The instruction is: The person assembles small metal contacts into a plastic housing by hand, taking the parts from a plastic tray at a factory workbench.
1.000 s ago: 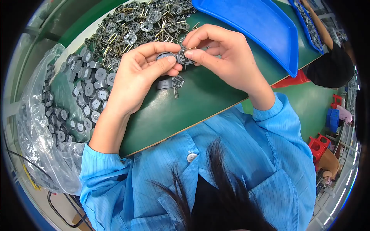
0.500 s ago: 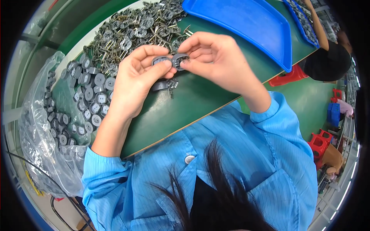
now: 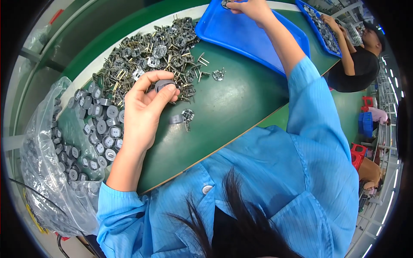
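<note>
My left hand (image 3: 144,107) is closed on a grey round plastic cap (image 3: 163,84), thumb on one side and index finger curled over the other. At the top edge, my right hand (image 3: 251,9) reaches over the far part of a blue tray (image 3: 245,41). Its fingertips pinch a small round grey part (image 3: 225,4), cut off partly by the picture's edge. On the green table (image 3: 206,129) below my left hand lie another grey cap (image 3: 175,119) and a clear-and-metal piece (image 3: 187,115), close together. A single round piece with prongs (image 3: 218,75) lies farther off.
A heap of round pieces with metal pins (image 3: 148,53) covers the table's far left. Grey caps (image 3: 102,127) spill from a clear plastic bag (image 3: 51,172) at the left. Far right, a co-worker in black (image 3: 359,71) reaches into a second blue tray (image 3: 320,32) full of parts.
My right hand has moved away from my left, up and right to the blue tray, with a small round part. My left hand keeps a grey cap and stays nearly in place.
</note>
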Demonstrator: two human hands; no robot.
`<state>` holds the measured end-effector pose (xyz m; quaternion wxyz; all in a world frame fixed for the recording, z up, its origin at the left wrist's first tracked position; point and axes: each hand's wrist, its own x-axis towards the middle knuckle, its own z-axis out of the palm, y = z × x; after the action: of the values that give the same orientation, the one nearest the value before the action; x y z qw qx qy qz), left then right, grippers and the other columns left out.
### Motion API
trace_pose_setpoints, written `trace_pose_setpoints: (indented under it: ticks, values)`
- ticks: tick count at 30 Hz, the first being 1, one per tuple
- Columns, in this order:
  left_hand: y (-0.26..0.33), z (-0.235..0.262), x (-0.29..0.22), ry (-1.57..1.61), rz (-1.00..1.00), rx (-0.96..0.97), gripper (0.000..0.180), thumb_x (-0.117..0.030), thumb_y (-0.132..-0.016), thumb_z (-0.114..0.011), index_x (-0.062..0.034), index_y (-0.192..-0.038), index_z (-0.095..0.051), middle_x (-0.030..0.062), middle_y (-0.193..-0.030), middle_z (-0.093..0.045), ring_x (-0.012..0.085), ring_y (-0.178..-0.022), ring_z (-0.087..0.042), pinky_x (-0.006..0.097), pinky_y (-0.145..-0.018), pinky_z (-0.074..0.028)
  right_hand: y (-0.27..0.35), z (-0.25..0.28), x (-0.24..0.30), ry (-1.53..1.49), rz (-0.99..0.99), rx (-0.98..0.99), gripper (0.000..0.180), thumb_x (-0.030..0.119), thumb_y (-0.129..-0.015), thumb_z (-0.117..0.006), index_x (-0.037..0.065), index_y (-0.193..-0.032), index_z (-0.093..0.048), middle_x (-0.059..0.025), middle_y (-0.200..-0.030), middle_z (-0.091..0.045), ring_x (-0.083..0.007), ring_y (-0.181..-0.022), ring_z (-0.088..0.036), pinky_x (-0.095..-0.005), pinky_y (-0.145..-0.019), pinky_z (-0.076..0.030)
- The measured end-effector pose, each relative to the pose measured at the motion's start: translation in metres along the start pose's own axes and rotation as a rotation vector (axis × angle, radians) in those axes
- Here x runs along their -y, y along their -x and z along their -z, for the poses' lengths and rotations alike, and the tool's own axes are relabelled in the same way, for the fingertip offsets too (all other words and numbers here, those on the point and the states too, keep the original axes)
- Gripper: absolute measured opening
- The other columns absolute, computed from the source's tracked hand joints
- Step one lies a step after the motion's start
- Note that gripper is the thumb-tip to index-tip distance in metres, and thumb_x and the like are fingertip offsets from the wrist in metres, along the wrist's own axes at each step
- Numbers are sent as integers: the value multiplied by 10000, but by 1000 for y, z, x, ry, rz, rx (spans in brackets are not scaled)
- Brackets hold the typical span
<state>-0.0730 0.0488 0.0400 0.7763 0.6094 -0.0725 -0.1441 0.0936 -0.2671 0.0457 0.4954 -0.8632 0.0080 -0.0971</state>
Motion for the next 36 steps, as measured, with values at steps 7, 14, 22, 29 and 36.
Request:
trace_pose_setpoints:
  ticks: [7, 14, 22, 29, 36]
  values:
    - [-2, 7, -1, 3, -7, -36, 398, -8, -832, -625, -10, -1190, -451, 78, -916, -616, 129, -791, -609, 226, -676, -468, -56, -7, -37, -59, -295, -86, 107, 38, -727, -736, -44, -782, -695, -93, -751, -685, -152, -595, -637, -246, -520, -516]
    - [-6, -1, 0, -33, -35, 18, 296, -40, -858, -605, 1, -1136, -513, 82, -916, -619, 142, -826, -628, 233, -682, -492, -4, -6, 9, 152, -11, -198, 133, 124, -790, -675, -5, -759, -685, -82, -702, -674, -130, -538, -612, -256, -501, -492]
    - [-5, -2, 6, -68, -40, 52, 341, 0, -835, -621, 15, -1156, -505, 85, -916, -606, 139, -791, -631, 235, -697, -521, 170, -38, 35, 418, 219, 98, 295, 263, -755, -747, -7, -791, -635, -51, -661, -615, -113, -582, -567, -256, -543, -464]
    - [3, -11, 9, -320, -138, 84, 418, -1, -736, -726, 7, -1113, -545, 25, -874, -597, 42, -717, -543, 164, -617, -453, 181, -35, 70, -284, 14, 316, 110, 108, -777, -690, 23, -846, -676, -87, -745, -664, -127, -616, -620, -253, -581, -498]
    - [5, -14, 8, -495, -198, 96, 331, -1, -707, -729, 21, -1009, -595, 35, -855, -629, 43, -670, -547, 188, -599, -479, 182, -60, 85, 32, 615, 284, 114, 14, -742, -705, 8, -848, -664, -51, -760, -616, -128, -654, -587, -230, -571, -469]
